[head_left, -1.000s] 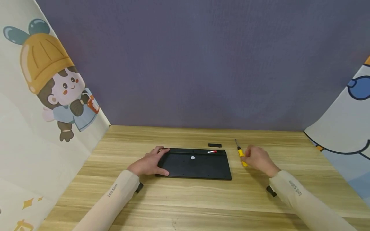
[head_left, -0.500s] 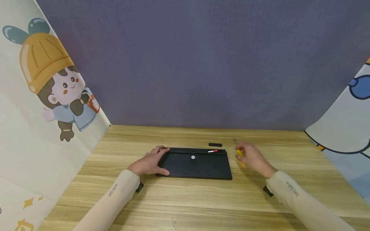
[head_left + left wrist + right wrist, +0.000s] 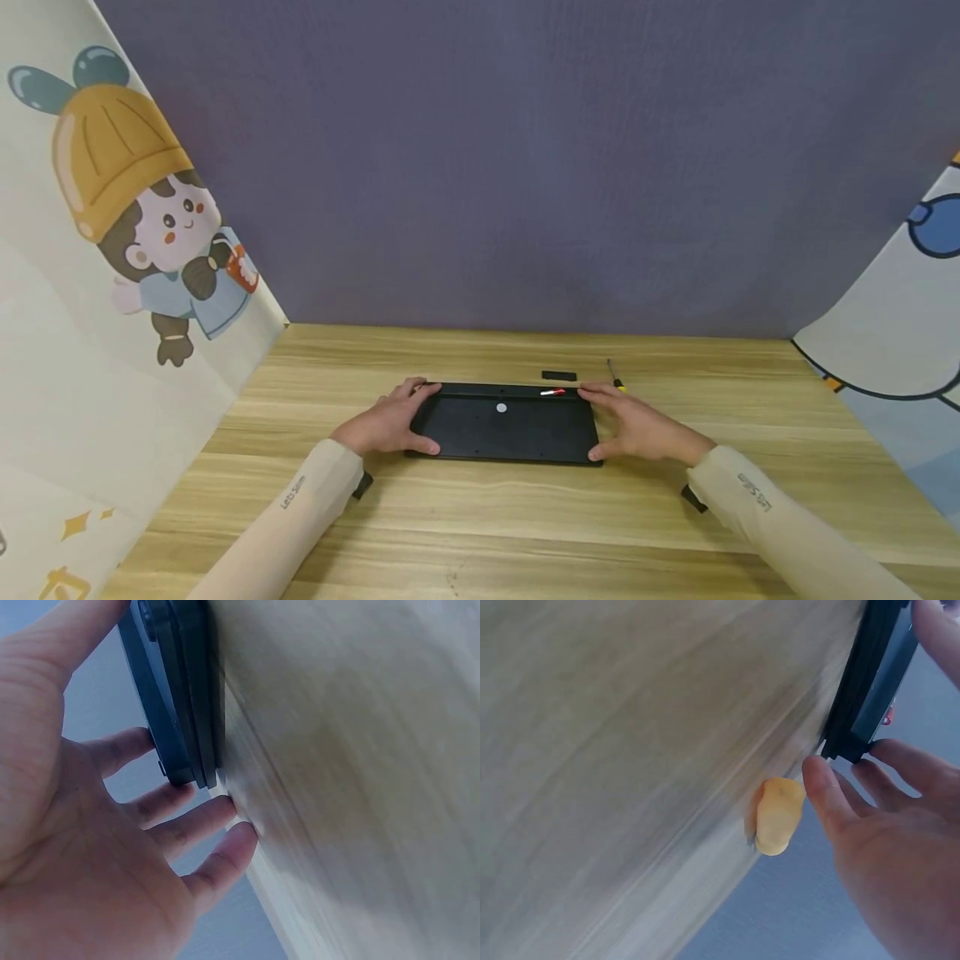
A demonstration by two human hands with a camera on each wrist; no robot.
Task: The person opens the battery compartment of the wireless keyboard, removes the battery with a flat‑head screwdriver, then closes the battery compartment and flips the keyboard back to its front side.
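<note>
A black keyboard (image 3: 510, 432) lies underside up on the table, a round white sticker near its back edge. In its back-right recess sits a small red and silver battery (image 3: 552, 392). My left hand (image 3: 390, 421) holds the left end, thumb at the front edge and fingers at the back. At the right end, my right hand (image 3: 637, 423) grips likewise, thumb on the front corner and fingertips on the back corner. Just beyond it lies a screwdriver (image 3: 617, 384), its yellow handle (image 3: 778, 817) mostly hidden by that hand in the head view.
Behind the keyboard a small black cover (image 3: 558, 376) lies on the wooden table (image 3: 465, 525). A grey-purple panel (image 3: 525, 167) rises at the table's back edge. Printed walls stand on both sides.
My right hand has let go of the screwdriver, left it lying, and moved left onto the keyboard's right end. The left hand and keyboard have stayed in place.
</note>
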